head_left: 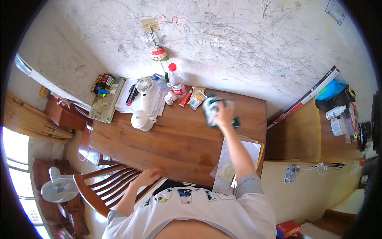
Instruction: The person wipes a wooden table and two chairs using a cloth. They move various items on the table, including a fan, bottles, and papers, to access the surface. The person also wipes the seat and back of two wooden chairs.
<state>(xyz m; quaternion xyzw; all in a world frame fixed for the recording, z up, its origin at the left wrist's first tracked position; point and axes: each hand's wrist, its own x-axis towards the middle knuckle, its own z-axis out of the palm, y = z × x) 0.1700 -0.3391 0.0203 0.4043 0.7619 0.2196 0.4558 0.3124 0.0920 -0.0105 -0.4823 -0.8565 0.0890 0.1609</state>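
My right hand [224,115] presses on a bunched green and white cloth [212,109], which lies on the brown wooden table [179,137] near its back right part. Both hand and cloth are slightly blurred. At the table's front edge is my left hand [150,176], beside the slatted back of a wooden chair [110,182]; it appears to hold nothing, and its fingers are not clear. Left of the cloth lie a foil packet [197,100] and a red tube [185,98]. Papers in a clear folder [222,176] lie under my right forearm.
Along the back stand a plastic bottle with a red cap [176,82], small white bottles [169,99], a white handheld fan [145,92] and a lidded white cup [142,120]. Papers, pens, a book [104,110] and puzzle cubes [105,80] sit left. A long box [304,97] leans at right.
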